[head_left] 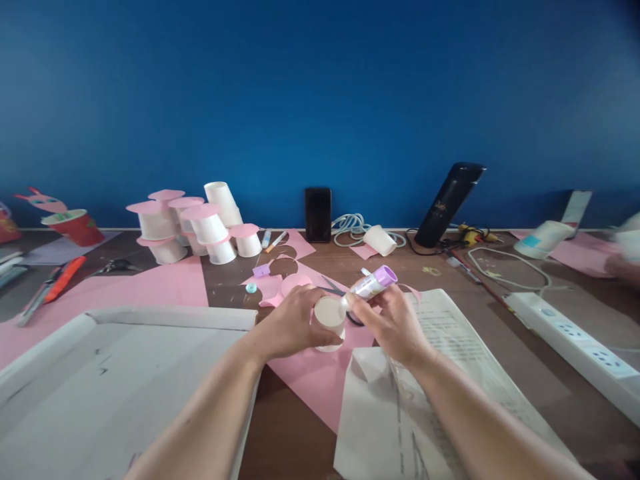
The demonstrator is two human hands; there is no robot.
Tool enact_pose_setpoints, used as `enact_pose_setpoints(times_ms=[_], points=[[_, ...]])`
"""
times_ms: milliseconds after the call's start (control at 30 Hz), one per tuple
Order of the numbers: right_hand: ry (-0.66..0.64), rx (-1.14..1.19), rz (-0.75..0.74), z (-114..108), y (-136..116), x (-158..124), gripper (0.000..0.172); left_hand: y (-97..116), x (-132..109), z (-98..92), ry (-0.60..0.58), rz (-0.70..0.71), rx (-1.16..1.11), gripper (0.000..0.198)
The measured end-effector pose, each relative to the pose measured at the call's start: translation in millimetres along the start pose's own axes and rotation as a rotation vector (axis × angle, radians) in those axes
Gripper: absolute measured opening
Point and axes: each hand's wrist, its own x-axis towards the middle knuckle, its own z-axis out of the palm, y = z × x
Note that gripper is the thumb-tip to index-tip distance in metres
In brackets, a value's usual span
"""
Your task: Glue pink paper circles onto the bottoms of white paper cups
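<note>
My left hand (290, 323) is wrapped round a small white paper cup (329, 319), held upside down over a pink paper sheet (320, 380). My right hand (393, 323) grips a glue stick (373, 283) with a purple end, its tip against the cup's base. Scissors (334, 288) lie just behind the cup, partly hidden by my hands. A pink paper circle (295, 283) and pink offcuts lie beyond my left hand, with a purple cap (261, 270) near them.
Stacked white cups with pink tops (195, 227) stand at back left. A phone (318, 213), a cable coil (353, 225), a tipped cup (380, 239) and a black device (447, 200) line the wall. Right: a power strip (575, 340). A white box lid (100, 380) lies left.
</note>
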Motion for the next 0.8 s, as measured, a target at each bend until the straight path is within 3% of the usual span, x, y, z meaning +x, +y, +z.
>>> enact_pose_setpoints(times_ms=[267, 667, 800], points=[[0.033, -0.068, 0.016, 2.5, 6.8, 1.8, 0.021, 1.2, -0.8, -0.2, 0.006, 0.028, 0.003, 0.046], [0.021, 0.015, 0.053, 3.7, 5.0, 2.2, 0.025, -8.2, -2.5, -3.5, -0.029, 0.006, -0.057, 0.059], [0.019, 0.002, 0.032, 3.3, 4.1, 1.4, 0.023, -6.3, 0.2, 4.9, 0.003, -0.088, -0.065, 0.068]])
